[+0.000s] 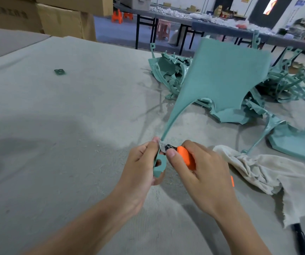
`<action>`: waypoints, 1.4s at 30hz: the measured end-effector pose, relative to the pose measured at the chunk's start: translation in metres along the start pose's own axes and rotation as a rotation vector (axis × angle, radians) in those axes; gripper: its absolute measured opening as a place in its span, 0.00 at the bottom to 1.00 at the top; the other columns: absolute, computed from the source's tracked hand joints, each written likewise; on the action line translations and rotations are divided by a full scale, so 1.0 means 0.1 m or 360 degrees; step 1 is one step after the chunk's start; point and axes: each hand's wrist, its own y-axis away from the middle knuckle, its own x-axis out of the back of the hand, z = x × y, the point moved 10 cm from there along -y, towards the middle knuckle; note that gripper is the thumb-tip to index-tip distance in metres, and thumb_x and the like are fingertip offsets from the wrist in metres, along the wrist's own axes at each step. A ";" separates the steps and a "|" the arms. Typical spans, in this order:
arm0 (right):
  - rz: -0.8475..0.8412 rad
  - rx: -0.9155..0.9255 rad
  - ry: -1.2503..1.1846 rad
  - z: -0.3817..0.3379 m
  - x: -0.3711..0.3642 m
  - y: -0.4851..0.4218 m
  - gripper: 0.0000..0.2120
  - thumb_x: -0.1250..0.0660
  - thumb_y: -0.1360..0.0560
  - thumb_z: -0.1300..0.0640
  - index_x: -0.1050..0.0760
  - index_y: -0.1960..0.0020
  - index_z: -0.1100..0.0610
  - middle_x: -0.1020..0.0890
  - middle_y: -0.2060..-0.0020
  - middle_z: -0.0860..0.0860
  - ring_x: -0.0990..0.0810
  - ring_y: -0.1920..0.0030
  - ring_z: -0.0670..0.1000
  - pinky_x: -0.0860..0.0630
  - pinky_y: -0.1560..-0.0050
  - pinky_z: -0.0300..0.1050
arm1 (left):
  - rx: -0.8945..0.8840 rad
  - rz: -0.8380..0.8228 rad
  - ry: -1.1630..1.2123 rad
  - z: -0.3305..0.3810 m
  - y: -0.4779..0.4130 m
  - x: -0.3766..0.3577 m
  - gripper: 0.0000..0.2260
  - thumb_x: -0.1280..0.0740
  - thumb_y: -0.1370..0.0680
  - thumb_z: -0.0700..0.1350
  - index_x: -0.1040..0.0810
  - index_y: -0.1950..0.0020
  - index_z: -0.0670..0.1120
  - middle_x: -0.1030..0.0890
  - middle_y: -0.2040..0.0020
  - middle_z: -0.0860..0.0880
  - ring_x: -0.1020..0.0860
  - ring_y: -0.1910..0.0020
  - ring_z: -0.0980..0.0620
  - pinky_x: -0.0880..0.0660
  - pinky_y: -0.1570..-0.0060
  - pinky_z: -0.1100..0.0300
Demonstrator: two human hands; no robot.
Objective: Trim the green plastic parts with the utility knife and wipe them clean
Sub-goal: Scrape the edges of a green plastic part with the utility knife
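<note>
**Operator:** Where do I hold the thin teal-green moulded plastic panel (221, 78)?

**Manual:** At its thick ringed foot. Your left hand (140, 170) is clenched round it there, above the grey felt work surface (56, 126), towards the near edge. Your right hand (201, 173) grasps the orange-handled utility knife (185, 159), blade at the narrow stem.

**Operator:** Handling?

**Manual:** Likely light and springy (expect the stem to flex). Support it close to the cut.

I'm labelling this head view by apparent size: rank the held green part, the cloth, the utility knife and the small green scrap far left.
1. Held green part and cloth: look alike.
2. Utility knife, partly hidden by the right hand.
3. Small green scrap, farther away.
</note>
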 end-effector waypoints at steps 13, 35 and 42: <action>0.0111 -0.0087 0.0064 0.09 0.05 -0.03 0.24 0.49 0.23 0.33 0.39 0.66 0.51 0.36 0.76 0.46 0.33 0.73 0.48 0.41 0.69 0.44 | 0.0122 -0.0100 0.0125 -0.10 0.05 -0.11 0.20 0.43 0.18 0.49 0.35 0.71 0.49 0.40 0.77 0.52 0.42 0.81 0.57 0.43 0.80 0.67; 0.0208 -0.0197 0.0064 0.15 0.09 -0.11 0.29 0.50 0.24 0.30 0.38 0.67 0.54 0.36 0.78 0.47 0.33 0.75 0.50 0.33 0.71 0.49 | 0.0057 -0.0248 0.0145 0.00 0.09 -0.19 0.17 0.41 0.24 0.52 0.34 0.71 0.49 0.40 0.76 0.53 0.43 0.79 0.57 0.43 0.79 0.66; 0.0305 -0.0207 0.0171 0.20 0.17 -0.17 0.29 0.51 0.23 0.30 0.39 0.67 0.54 0.36 0.77 0.47 0.33 0.75 0.51 0.36 0.72 0.48 | 0.0033 -0.0256 0.0091 0.01 0.10 -0.21 0.17 0.41 0.25 0.53 0.35 0.72 0.49 0.41 0.76 0.53 0.44 0.79 0.57 0.46 0.78 0.65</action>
